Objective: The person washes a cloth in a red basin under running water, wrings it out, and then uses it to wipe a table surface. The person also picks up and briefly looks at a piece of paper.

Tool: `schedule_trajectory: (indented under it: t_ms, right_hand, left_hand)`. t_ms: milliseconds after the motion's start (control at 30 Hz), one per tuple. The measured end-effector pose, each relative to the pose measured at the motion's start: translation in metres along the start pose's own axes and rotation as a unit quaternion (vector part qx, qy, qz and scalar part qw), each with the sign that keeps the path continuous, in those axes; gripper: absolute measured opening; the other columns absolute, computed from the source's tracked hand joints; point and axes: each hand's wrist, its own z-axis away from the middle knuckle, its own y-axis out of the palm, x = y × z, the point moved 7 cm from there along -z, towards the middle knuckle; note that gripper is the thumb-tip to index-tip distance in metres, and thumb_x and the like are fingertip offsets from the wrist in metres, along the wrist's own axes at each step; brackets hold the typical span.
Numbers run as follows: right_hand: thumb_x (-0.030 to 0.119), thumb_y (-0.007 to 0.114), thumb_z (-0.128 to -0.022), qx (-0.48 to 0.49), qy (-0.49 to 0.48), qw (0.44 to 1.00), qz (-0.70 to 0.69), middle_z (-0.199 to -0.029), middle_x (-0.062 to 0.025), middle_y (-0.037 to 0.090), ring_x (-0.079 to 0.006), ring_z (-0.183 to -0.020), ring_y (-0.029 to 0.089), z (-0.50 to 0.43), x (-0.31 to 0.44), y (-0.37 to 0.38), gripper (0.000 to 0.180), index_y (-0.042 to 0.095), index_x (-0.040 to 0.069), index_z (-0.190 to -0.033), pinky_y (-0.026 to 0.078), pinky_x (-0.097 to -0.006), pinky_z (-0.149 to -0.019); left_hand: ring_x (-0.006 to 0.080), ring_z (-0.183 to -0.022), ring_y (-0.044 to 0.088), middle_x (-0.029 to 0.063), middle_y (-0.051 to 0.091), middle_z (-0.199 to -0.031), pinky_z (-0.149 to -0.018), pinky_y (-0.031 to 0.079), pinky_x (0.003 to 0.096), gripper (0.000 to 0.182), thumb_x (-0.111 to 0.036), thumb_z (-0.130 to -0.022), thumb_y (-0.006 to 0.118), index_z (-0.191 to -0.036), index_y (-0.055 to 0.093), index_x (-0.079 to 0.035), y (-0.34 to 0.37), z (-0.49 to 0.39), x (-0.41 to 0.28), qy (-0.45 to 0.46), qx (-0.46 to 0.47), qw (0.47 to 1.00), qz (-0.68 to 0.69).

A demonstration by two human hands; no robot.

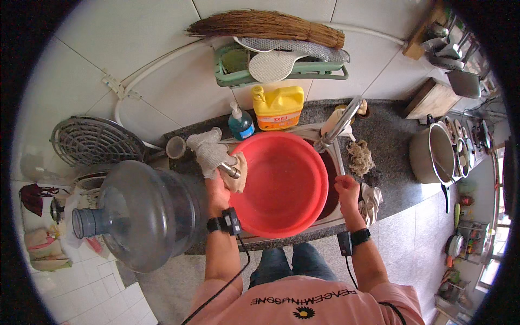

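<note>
A red plastic basin (282, 185) rests over the kitchen sink (339, 156). At its left rim my left hand (219, 191) grips a beige cloth (240, 172), its fingers mostly hidden. Just above this hand, a metal tap end (230, 170) pokes out of a white mesh cloth (207, 150). My right hand (347, 190) has its fingers curled at the sink's right edge, slightly apart from the basin, with nothing visible in it. A crumpled pale rag (370, 201) lies beside that wrist.
A large clear water jug (142, 215) lies at left. Behind the basin stand a pump bottle (241, 124) and a yellow jug (278, 107). A chrome faucet (339, 124) rises at right, near a fibrous scrubber (360, 157) and a deep metal pot (431, 153).
</note>
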Motion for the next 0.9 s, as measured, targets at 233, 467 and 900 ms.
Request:
schedule_trajectory:
  t_ms: [233, 467, 900]
  right_hand:
    - [0.024, 0.067, -0.088, 0.016, -0.086, 0.967, 0.24, -0.107, -0.0188, 0.065, -0.0291, -0.099, 0.064, 0.017, 0.016, 0.052, 0.025, 0.069, 0.002, -0.1, 0.05, -0.0385, -0.084]
    - [0.021, 0.063, -0.093, 0.295, 0.249, 0.895, -0.223, -0.109, -0.0087, 0.066, -0.0219, -0.098, 0.064, 0.059, -0.024, 0.194, 0.032, 0.063, -0.001, -0.116, 0.051, -0.0356, -0.086]
    - [0.018, 0.068, -0.081, 0.165, 0.046, 0.969, 0.181, -0.094, -0.0156, 0.07, -0.0291, -0.089, 0.068, -0.027, -0.08, 0.197, 0.036, 0.063, -0.001, -0.112, 0.054, -0.0409, -0.079]
  left_hand:
    - [0.016, -0.1, 0.058, 0.0045, 0.061, -0.108, -0.085, 0.048, 0.0339, 0.028, -0.032, -0.096, 0.06, -0.107, 0.061, -0.006, -0.011, 0.063, 0.035, -0.094, -0.065, 0.986, -0.123]
    - [0.0156, -0.108, 0.056, 0.0032, 0.058, -0.117, -0.092, 0.046, 0.0342, 0.031, -0.025, -0.096, 0.059, -0.121, 0.053, -0.008, 0.028, 0.085, 0.065, -0.163, 0.161, 0.973, -0.014]
    - [0.0183, -0.109, 0.056, 0.008, 0.057, -0.12, -0.089, 0.047, 0.0337, 0.045, -0.007, -0.088, 0.064, -0.13, 0.048, -0.003, -0.01, 0.046, 0.088, -0.081, 0.029, 0.979, -0.185]
